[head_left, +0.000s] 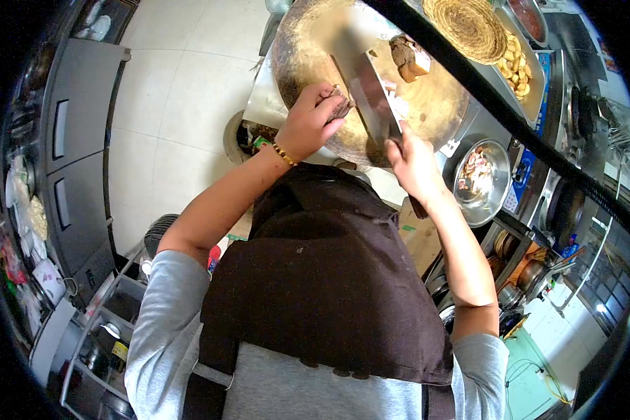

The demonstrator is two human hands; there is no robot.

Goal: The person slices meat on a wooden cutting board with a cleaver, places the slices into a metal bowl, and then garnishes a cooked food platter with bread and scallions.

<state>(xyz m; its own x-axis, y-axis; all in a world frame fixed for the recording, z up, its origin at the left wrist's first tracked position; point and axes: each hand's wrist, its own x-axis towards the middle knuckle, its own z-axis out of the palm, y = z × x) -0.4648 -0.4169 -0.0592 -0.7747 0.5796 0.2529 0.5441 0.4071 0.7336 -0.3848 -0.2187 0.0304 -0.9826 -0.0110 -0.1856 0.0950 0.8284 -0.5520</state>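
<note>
Pale tiles (pixel 189 70) flank one round wooden block (pixel 441 105), where the left hand (pixel 311 120), fingers curled, grasps one dark, rough piece (pixel 339 105) near the left edge and the right hand (pixel 416 162) clenches one cleaver (pixel 371 98). Its broad metal blade separates that piece from one brown-and-pale chunk (pixel 409 59); beside the right edge sits one shiny bowl (pixel 498 196) of chopped bits (pixel 477 171), and one black strap (pixel 504 108) crosses before the tray (pixel 532 110) of yellow slices (pixel 515 66).

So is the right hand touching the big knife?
Touching. The head view shows the right hand with its fingers wrapped around the handle of the big knife.
</note>
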